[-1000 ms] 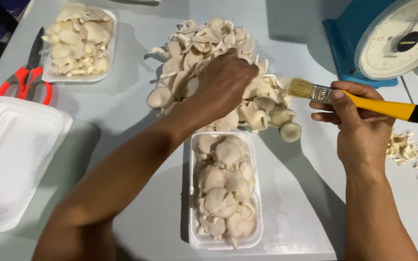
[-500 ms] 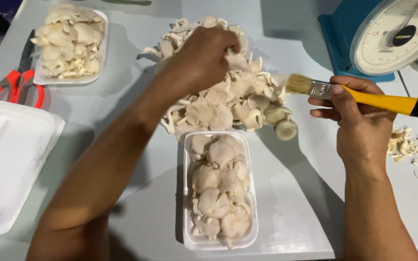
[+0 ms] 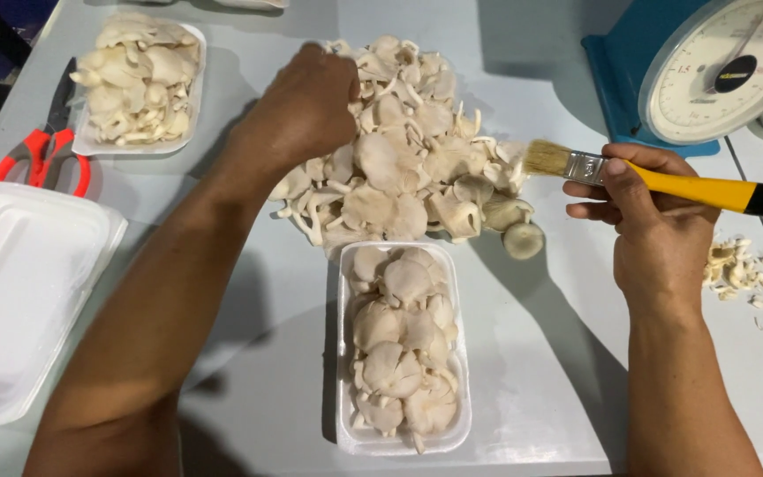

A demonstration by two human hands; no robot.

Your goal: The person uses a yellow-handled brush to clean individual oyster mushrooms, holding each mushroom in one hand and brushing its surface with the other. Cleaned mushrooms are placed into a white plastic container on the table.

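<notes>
Beside two filled trays point(image 3: 343, 353), left hand point(image 3: 306, 106) grasps mushrooms point(image 3: 399, 168); right hand point(image 3: 642, 208) grips one brush point(image 3: 664, 181).

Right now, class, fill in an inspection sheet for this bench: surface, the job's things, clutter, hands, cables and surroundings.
Surface: pale grey table, with mushroom scraps at the right.
Job's things: loose heap of pale oyster mushrooms; filled white foam tray in front of it; yellow-handled paintbrush.
Clutter: second filled foam tray far left; red-handled scissors; stack of empty white foam trays.
Hands: left hand closed on mushrooms at the heap's top; right hand grips the brush, bristles toward the heap.
Cables: nothing seen.
Surroundings: blue dial scale at the far right.
</notes>
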